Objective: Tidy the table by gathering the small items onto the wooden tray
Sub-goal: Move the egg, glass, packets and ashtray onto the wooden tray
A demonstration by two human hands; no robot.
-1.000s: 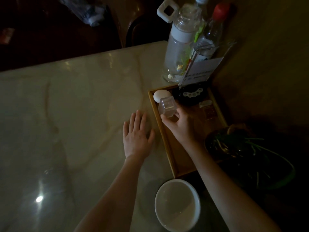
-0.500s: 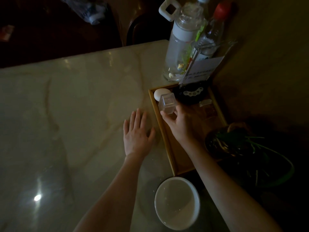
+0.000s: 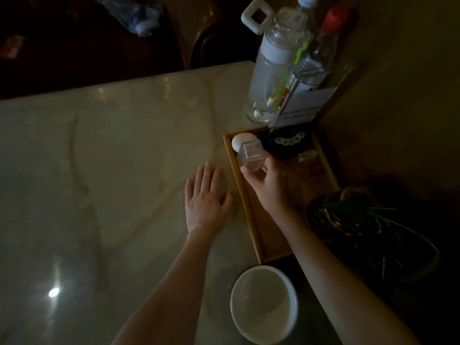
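2 hands, R (image 3: 270, 185) pinches 1 clear box (image 3: 251, 156), 1 tray (image 3: 245, 202)

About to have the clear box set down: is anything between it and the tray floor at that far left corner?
The right hand holds the clear plastic box over the wooden tray. A white egg sits in that corner, right behind the box. The bare tray floor nearer the person looks free.

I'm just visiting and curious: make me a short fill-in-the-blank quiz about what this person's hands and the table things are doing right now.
1. The right hand pinches a small clear plastic ____ over the wooden tray.
2. The left hand lies flat on the pale ____ table.
3. The white egg-shaped object sits in the tray's far ____ corner.
4. The round white bowl stands ____ the tray.

Missing words: box; marble; left; outside
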